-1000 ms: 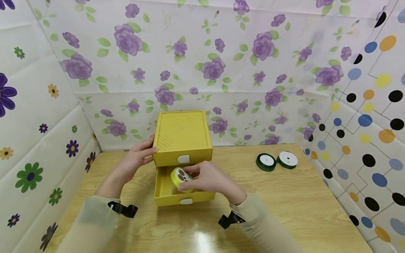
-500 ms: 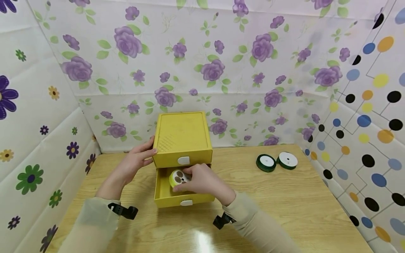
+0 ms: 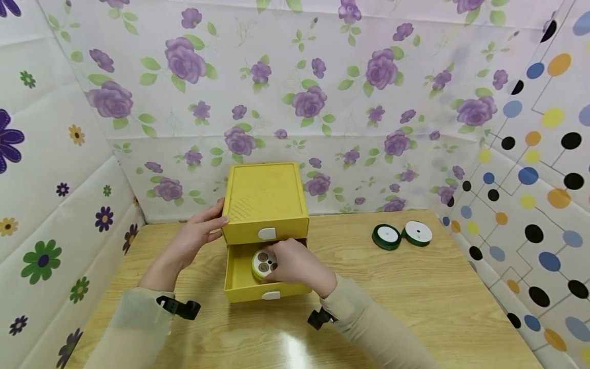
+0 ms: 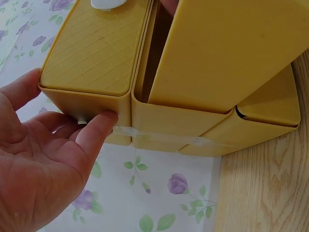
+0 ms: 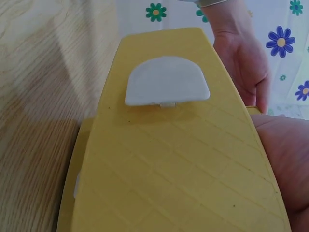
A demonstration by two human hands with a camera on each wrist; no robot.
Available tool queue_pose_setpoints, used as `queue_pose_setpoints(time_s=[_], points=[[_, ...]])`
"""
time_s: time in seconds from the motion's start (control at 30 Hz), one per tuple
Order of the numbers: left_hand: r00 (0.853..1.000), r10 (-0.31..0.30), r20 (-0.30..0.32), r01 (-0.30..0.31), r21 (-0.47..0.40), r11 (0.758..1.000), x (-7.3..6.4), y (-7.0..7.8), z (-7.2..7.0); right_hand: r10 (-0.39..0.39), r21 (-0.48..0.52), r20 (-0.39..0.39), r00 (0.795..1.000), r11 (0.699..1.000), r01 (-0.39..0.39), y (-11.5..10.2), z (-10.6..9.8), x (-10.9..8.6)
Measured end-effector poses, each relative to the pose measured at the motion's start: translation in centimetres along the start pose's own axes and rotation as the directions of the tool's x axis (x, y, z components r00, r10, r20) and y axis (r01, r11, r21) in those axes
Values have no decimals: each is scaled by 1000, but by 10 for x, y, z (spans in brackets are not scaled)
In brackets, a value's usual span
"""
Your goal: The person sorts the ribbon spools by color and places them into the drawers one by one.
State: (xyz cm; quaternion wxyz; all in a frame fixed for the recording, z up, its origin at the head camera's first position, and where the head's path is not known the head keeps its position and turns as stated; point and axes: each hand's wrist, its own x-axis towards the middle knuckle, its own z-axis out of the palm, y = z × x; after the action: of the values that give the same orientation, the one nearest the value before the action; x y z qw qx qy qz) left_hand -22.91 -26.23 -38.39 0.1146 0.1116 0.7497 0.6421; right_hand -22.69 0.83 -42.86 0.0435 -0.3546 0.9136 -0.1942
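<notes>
A yellow drawer cabinet (image 3: 267, 192) stands by the back wall with a lower drawer (image 3: 244, 294) pulled out. Inside that drawer lies a spool of yellow ribbon (image 3: 262, 265), its white face with round holes turned up. My right hand (image 3: 299, 264) reaches over the drawer front and grips the spool's right side; its fingertips are mostly hidden. Against the cabinet's left side rests my left hand (image 3: 191, 238), fingers extended along the wall. The left wrist view shows its fingertips touching the side beside the shut top drawer (image 4: 96, 48). The drawer front (image 5: 169, 154) fills the right wrist view.
Two spools of dark green ribbon, one (image 3: 387, 237) beside the other (image 3: 417, 233), lie at the back right of the wooden table (image 3: 369, 287). Patterned sheets (image 3: 350, 154) enclose the table at the back and both sides.
My right hand has moved down and slightly left with the ribbon spool, which has gone from tilted to lying flatter in the drawer. The left hand has stayed on the cabinet.
</notes>
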Motion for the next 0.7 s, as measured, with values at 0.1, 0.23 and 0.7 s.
queue_pose_setpoints(time_s=[0.1, 0.23, 0.7], points=[[1000, -4, 3, 4, 1, 1000, 0, 1, 0, -2, -31, 10, 1000, 1000, 2, -1, -1, 1], [1000, -5, 2, 5, 2, 1000, -1, 1, 0, -3, -63, 14, 1000, 998, 4, -2, -1, 3], [1000, 6, -4, -6, -1, 1000, -1, 0, 1, -20, -105, -2, 1000, 994, 20, -1, 3, 4]])
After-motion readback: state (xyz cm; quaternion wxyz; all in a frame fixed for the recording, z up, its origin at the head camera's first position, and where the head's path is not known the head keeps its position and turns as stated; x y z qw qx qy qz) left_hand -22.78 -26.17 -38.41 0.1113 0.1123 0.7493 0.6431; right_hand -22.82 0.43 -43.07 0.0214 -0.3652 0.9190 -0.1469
